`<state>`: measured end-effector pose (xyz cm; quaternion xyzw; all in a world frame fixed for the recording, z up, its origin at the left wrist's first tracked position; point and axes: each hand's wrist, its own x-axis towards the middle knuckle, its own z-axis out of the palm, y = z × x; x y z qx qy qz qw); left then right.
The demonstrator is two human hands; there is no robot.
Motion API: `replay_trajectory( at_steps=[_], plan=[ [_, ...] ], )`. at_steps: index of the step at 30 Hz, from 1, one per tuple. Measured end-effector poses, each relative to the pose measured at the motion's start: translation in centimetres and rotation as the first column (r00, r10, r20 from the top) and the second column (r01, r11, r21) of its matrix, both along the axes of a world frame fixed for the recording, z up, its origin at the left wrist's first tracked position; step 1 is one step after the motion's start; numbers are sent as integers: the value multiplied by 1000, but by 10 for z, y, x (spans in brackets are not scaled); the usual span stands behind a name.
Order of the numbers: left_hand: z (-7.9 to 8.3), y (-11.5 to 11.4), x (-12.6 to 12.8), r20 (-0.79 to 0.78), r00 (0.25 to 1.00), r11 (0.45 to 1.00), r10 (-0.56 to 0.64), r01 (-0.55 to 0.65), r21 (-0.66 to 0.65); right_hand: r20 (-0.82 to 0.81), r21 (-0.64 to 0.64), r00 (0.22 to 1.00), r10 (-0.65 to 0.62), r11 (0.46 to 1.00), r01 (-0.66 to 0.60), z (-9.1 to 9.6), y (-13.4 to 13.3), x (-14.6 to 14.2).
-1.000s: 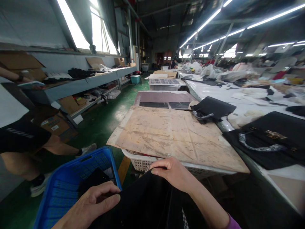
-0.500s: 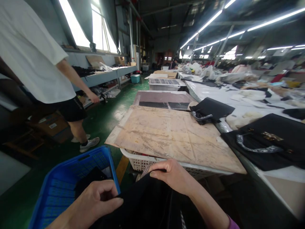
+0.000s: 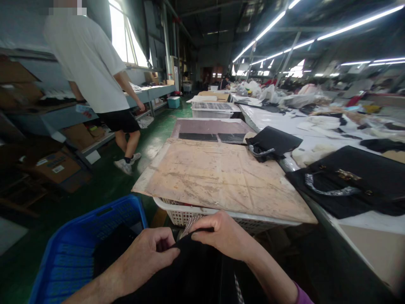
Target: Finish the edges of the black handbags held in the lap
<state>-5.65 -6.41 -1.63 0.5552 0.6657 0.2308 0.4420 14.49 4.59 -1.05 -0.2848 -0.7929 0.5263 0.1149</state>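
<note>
A piece of black fabric [image 3: 190, 274] hangs low in front of me, its upper edge held between both hands. My left hand [image 3: 147, 257] pinches that edge on the left side with thumb and curled fingers. A short way to the right, my right hand [image 3: 224, 234] grips the same edge between thumb and fingers. The lower part of the fabric runs out of view, so its full shape is hidden. To the left of my left hand stands a blue plastic basket [image 3: 53, 257] with dark material [image 3: 110, 249] inside.
A stained tan board [image 3: 215, 177] lies across a white basket [image 3: 177, 215] ahead. On the right-hand table sit a large black handbag [image 3: 363, 177] with wrapped handle and a smaller black bag [image 3: 276, 141]. A person in a white shirt [image 3: 98, 63] walks at the left, near cardboard boxes [image 3: 58, 166].
My left hand has moved right along the fabric edge, closer to my right hand. The person at the left has walked farther away. The view has shifted slightly.
</note>
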Motion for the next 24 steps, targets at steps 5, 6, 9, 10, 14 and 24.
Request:
replay_trajectory(
  at_steps=[5, 6, 9, 10, 14, 24],
  plan=[
    [-6, 2, 0, 52, 999, 1000, 18, -19, 17, 0, 12, 1000, -18, 1000, 18, -2, 1, -1],
    [-6, 4, 0, 73, 997, 1000, 8, -10, 26, 1, 18, 1000, -20, 1000, 20, -2, 1, -2],
    [-5, 9, -1, 92, 993, 993, -72, 63, 99, -4, 43, 1000, -12, 999, 12, -4, -1, -5],
    [-5, 12, -1, 72, 992, 986, -100, 90, 138, -2, 52, 1000, -10, 999, 10, -4, -1, -5],
    [-7, 20, -1, 146, 985, 993, -88, 75, 92, 23, 68, 1000, -11, 998, 10, -3, -3, -7],
    [-16, -21, -17, 359, 918, 985, 166, -142, -93, 16, -30, 1000, 25, 999, -24, 0, -1, -4]
  ],
)
